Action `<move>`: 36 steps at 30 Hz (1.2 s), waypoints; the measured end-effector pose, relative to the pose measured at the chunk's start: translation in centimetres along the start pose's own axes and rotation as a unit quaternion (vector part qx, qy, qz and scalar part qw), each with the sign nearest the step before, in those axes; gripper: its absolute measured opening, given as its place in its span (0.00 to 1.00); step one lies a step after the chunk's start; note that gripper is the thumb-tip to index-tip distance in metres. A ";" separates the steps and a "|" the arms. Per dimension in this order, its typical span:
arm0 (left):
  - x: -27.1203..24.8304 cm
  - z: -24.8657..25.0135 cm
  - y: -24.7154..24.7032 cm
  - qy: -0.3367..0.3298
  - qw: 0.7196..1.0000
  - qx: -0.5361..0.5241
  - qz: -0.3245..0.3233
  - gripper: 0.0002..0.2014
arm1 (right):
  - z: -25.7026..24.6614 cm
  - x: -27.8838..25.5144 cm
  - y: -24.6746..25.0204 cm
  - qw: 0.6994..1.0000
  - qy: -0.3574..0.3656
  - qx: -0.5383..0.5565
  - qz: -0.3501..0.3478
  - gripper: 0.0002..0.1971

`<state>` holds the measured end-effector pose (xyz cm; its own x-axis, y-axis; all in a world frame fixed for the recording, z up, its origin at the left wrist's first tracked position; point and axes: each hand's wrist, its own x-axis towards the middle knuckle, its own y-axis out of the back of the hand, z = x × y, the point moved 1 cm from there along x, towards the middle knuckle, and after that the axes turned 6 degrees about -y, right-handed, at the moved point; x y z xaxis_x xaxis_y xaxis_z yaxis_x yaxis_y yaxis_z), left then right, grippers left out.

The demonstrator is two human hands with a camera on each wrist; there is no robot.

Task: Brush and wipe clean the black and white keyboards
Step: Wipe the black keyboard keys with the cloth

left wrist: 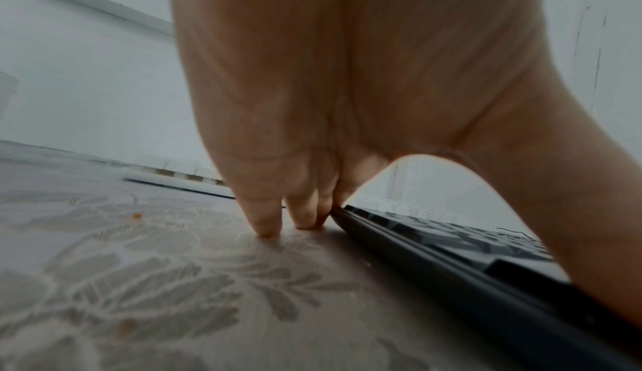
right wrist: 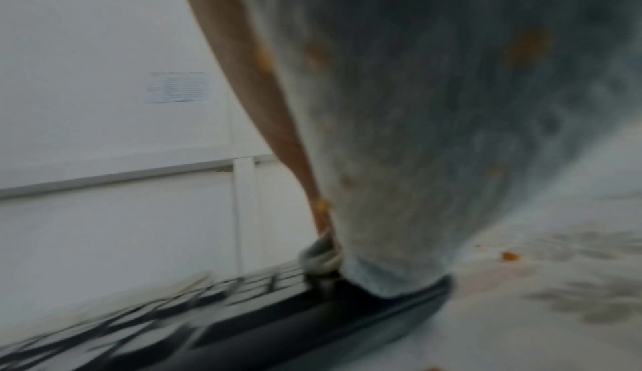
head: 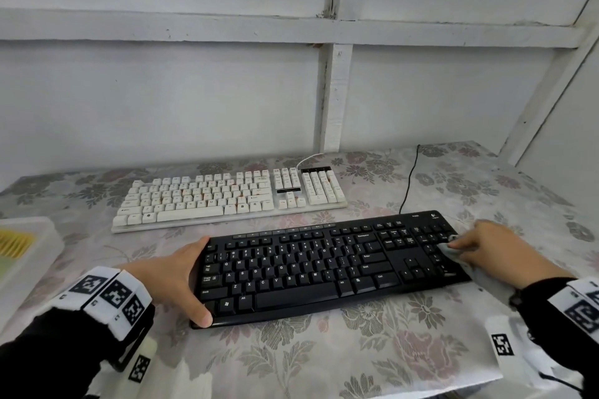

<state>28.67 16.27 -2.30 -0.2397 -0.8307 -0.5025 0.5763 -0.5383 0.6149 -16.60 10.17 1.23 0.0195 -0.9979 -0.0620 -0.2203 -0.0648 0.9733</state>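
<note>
On the floral table point(head: 405, 350), from your head view, your left hand point(head: 175, 282) braces the black keyboard point(head: 324, 269) while your right hand point(head: 496, 246) pinches a grey cloth point(head: 449, 249) on its number pad; the white keyboard point(head: 227, 197) waits behind. At your left wrist, straight fingers point(left wrist: 264, 220) press the keyboard's end. At your right wrist the blurred cloth point(right wrist: 416, 130) shows orange crumbs, so next sweep leftward, minding the cable point(head: 409, 185).

Right wrist view motion-blurred, cloth point(right wrist: 434, 130) hiding right hand's fingers, white box point(head: 22, 256) left of left hand point(head: 175, 282) cut off by frame edge

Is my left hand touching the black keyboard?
Touching. The head view shows the left hand braced against the black keyboard's left end, thumb at its front corner.
</note>
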 end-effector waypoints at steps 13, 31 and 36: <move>-0.5 0.7 0.3 0.018 0.999 0.028 -0.031 0.82 | -16.8 -4.4 -1.6 0.956 0.261 0.062 -0.117 0.12; 0.0 -0.3 0.8 0.027 0.995 0.074 -0.054 0.85 | -23.9 -5.3 -8.8 0.938 0.325 0.012 -0.120 0.07; 0.1 -0.6 0.7 0.026 0.996 0.062 -0.059 0.82 | -18.8 -4.4 -6.5 0.964 0.239 0.028 -0.109 0.11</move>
<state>29.53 15.89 -2.22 -0.2572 -0.7544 -0.6039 0.4454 -0.6472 0.6187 3.06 15.09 -0.62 0.5162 -0.8446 -0.1422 -0.2116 -0.2867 0.9344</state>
